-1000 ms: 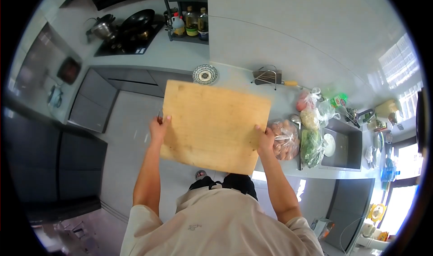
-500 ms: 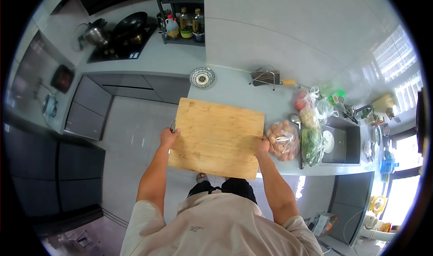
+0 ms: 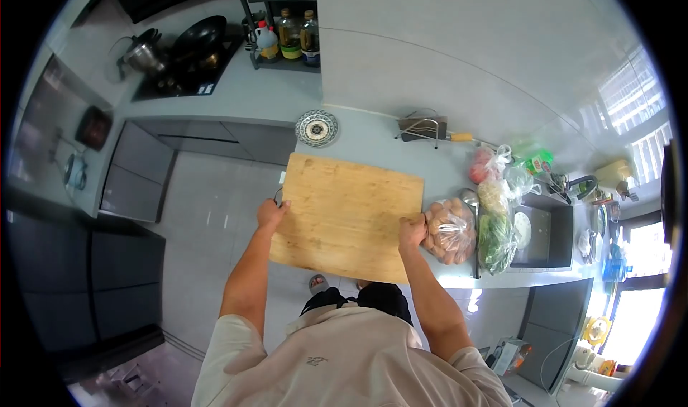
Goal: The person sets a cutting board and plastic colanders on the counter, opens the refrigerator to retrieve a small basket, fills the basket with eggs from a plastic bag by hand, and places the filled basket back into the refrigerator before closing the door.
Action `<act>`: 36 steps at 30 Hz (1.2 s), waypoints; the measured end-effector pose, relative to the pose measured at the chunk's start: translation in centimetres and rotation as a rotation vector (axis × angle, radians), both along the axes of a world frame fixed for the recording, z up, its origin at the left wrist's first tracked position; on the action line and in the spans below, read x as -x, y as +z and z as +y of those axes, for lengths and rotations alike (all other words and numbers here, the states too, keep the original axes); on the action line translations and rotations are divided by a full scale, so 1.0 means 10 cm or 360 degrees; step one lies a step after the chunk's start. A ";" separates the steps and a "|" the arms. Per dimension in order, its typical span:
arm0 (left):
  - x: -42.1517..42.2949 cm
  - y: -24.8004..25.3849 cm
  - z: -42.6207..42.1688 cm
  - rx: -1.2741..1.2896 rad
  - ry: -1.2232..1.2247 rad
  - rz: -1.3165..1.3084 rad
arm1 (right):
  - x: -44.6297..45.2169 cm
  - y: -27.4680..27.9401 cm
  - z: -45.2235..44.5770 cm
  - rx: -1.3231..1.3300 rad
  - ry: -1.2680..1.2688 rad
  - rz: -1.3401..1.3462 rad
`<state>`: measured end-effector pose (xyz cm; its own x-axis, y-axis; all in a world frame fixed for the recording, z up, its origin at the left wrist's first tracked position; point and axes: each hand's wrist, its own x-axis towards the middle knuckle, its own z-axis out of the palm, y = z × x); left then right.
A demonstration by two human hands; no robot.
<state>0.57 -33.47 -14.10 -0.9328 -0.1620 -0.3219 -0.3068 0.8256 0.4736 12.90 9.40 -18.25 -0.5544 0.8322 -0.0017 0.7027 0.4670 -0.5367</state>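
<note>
A wooden cutting board (image 3: 347,217) lies flat in front of me, partly over the counter and jutting past its front edge. My left hand (image 3: 270,213) is closed round its left edge, near a metal ring handle (image 3: 278,194). My right hand (image 3: 412,231) has its fingers curled on the right edge, close beside a clear plastic bag of brown, rounded items (image 3: 450,231) that look like potatoes. A ladle (image 3: 471,199) lies just beyond that bag, next to bagged leafy greens (image 3: 496,242).
A patterned plate (image 3: 317,128) sits behind the board's left corner. Towards the wall stands a knife rack (image 3: 423,127). The sink (image 3: 552,228) is on the right, with more bagged produce (image 3: 493,192) beside it. A stove (image 3: 188,70) and bottle shelf (image 3: 283,31) are at the left.
The view has shifted slightly. The board has moved a little to the right and away from me relative to the plate. Both hands stay at its edges.
</note>
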 end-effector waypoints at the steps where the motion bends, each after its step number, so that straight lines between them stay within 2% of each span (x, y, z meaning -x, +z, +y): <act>1: 0.01 0.04 0.04 0.0025 -0.0001 0.0004 | 0.00 0.11 -0.09 -0.0063 0.0012 0.0014; 5: 0.01 0.24 0.17 0.0073 0.0034 -0.0116 | -0.06 0.33 -0.34 -0.0170 0.0266 -0.0129; 7: 0.01 0.27 0.17 0.0059 0.0009 -0.0263 | -0.11 0.29 -0.43 -0.0411 0.0382 -0.0156; 10: -0.17 0.00 0.28 0.0042 0.0071 0.0101 | -0.21 0.31 -0.48 -0.0564 0.0675 -0.0155; 13: -0.55 -0.16 0.50 0.0322 -0.0095 0.0780 | -0.27 0.47 -0.53 -0.0519 0.1065 -0.0073; 14: -0.57 -0.15 0.52 0.0263 -0.0090 0.0721 | -0.26 0.51 -0.56 -0.0485 0.1203 -0.0038; 19: -0.55 0.11 0.55 0.0133 -0.0068 0.0459 | -0.22 0.51 -0.54 -0.0601 0.1209 0.0097; 29: -0.52 0.12 0.52 0.0019 -0.0065 0.0402 | -0.22 0.54 -0.55 -0.0663 0.1251 0.0118; 32: -0.56 0.23 0.46 -0.0180 -0.0058 0.0298 | -0.23 0.51 -0.55 -0.0671 0.1235 0.0098; 35: -0.83 0.17 0.52 0.0369 -0.0313 0.0552 | -0.23 0.43 -0.51 -0.0633 0.1224 0.0100; 36: -0.97 0.14 0.60 0.0356 -0.0356 0.0517 | -0.23 0.43 -0.50 -0.0613 0.1246 0.0109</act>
